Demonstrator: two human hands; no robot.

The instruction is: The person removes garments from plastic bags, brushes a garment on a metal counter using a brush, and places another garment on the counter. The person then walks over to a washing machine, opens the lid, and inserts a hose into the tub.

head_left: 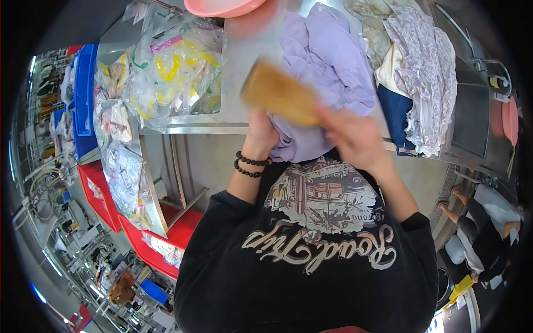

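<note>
My right hand is closed around the end of a wooden brush, a tan block smeared by motion; its bristles cannot be made out. The brush is above a lavender garment bunched on the metal table. My left hand, with dark beads at the wrist, grips the near part of this garment at the table's front edge. The brush hides most of the left fingers. Cloth hangs between both hands, against my black shirt.
A pink basin stands at the far edge of the metal table. Clear plastic bags lie on the left. Patterned white garments and a navy cloth are on the right. Red bins stand at lower left; another person is at right.
</note>
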